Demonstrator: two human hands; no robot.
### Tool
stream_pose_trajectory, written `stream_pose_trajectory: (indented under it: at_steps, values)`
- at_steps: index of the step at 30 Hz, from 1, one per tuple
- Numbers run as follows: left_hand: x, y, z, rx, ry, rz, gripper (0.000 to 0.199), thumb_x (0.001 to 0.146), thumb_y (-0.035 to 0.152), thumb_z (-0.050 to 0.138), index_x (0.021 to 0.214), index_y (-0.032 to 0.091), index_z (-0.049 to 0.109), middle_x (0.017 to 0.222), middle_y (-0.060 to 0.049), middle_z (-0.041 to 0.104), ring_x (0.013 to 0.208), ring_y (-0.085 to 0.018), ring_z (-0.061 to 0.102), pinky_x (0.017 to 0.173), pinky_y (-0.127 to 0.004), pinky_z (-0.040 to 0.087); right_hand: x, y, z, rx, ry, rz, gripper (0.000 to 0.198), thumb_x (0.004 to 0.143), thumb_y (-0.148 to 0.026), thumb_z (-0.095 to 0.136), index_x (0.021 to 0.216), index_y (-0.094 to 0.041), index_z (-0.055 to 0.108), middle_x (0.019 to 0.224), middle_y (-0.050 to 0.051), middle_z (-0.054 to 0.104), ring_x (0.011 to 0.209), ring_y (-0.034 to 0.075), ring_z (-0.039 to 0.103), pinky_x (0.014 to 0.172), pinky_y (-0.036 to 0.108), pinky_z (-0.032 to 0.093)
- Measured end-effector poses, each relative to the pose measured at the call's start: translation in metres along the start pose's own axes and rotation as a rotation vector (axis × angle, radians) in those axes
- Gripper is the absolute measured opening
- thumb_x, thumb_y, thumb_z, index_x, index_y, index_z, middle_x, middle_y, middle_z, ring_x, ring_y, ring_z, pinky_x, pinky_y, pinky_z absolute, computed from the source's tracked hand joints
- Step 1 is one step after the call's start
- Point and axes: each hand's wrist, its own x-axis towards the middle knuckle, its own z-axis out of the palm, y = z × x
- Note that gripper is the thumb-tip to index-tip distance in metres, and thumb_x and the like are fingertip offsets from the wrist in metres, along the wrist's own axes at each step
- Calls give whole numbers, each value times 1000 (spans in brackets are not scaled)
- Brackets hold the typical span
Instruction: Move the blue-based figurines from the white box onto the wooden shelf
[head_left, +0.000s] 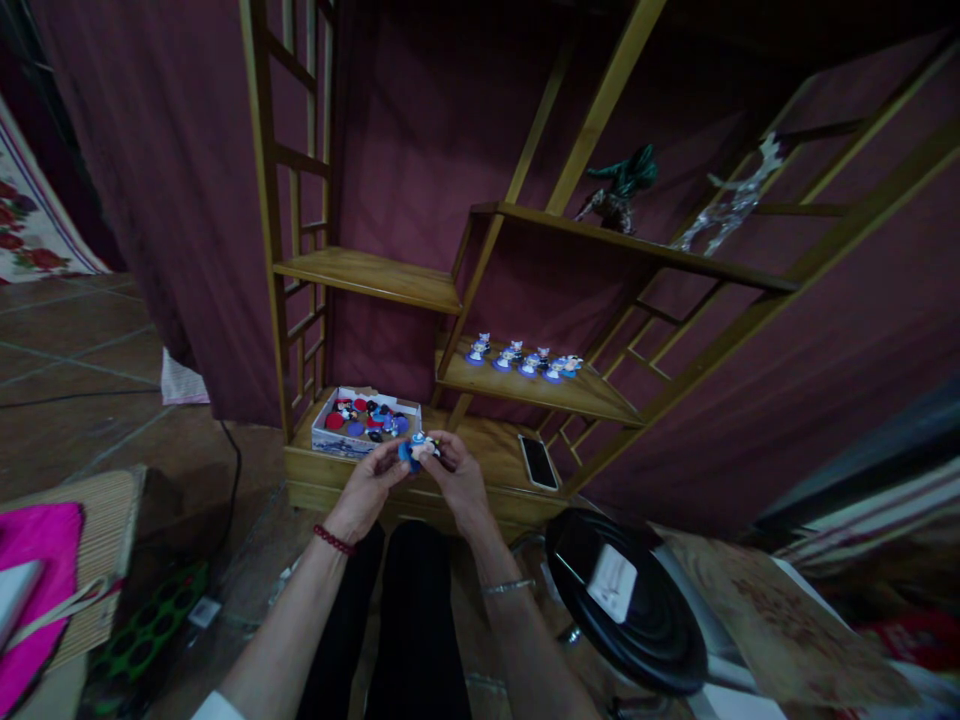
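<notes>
Between my two hands, in front of the lowest shelf, is a small blue and white figurine (pixel 420 449). My left hand (pixel 375 482) pinches its blue base from the left, and my right hand (pixel 456 475) grips it from the right. Just behind my left hand, an open cardboard box (pixel 352 449) holds several figurines with red, blue and purple bases, lying in a jumble. Several small figurines (pixel 529 362) on purple and blue bases stand upright in rows on the middle right shelf (pixel 540 392).
A phone (pixel 538 462) lies on the lowest shelf at the right. On the upper shelf stand a dark green statuette (pixel 624 188) and a clear glass-like one (pixel 731 203). A black round stool (pixel 637 610) with a paper on it is beside my right arm.
</notes>
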Motion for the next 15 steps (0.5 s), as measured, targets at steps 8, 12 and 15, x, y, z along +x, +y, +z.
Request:
stream_pose_trajectory:
  at_steps: [8, 12, 15]
  values:
    - [-3, 0, 2, -1, -1, 8, 38, 61, 20, 68, 99, 19, 60, 103, -5, 61, 99, -18, 52, 81, -29, 42, -2, -4, -2, 35, -5, 23, 30, 63, -30, 63, 91, -21, 55, 83, 0, 65, 77, 14, 59, 71, 27, 46]
    - [-5, 3, 5, -7, 11, -9, 40, 61, 20, 69, 100, 19, 61, 105, -6, 60, 98, -18, 52, 80, -28, 43, -3, -6, -2, 36, -5, 44, 30, 63, -30, 64, 91, -20, 55, 82, -1, 65, 75, 14, 59, 70, 26, 46]
    - [-6, 2, 5, -10, 17, -14, 39, 61, 20, 69, 99, 18, 61, 106, -6, 60, 98, -18, 52, 79, -28, 43, -4, -7, -3, 53, -20, 53, 29, 64, -30, 63, 90, -20, 55, 81, 0, 65, 75, 14, 59, 71, 27, 45]
